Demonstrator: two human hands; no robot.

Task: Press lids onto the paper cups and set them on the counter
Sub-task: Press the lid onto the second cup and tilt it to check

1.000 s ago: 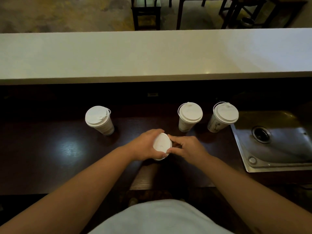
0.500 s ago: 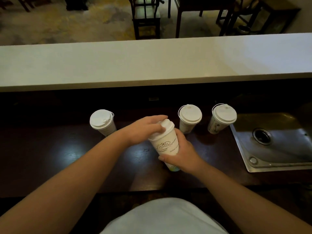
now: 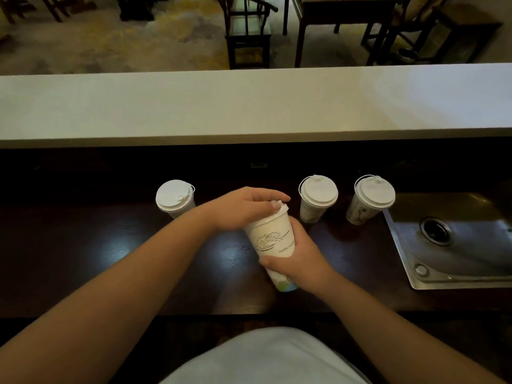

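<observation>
A white paper cup [image 3: 273,239] with a printed logo is held tilted above the dark worktop [image 3: 110,259]. My right hand [image 3: 300,259] grips its lower body from the right. My left hand [image 3: 243,207] lies over its white lid [image 3: 282,207], fingers curled round the rim. Three more lidded paper cups stand behind: one at the left [image 3: 175,198], one in the middle [image 3: 318,196] and one at the right [image 3: 370,198].
A long white counter [image 3: 249,103] runs across above the worktop. A steel sink [image 3: 457,239] sits at the right. Beyond the counter are dark wooden chairs [image 3: 248,31] and tables on a carpeted floor.
A second ago both hands worked at the lid from above with the cup upright. Since then my right hand has dropped to the cup's body and the cup is lifted and tilted.
</observation>
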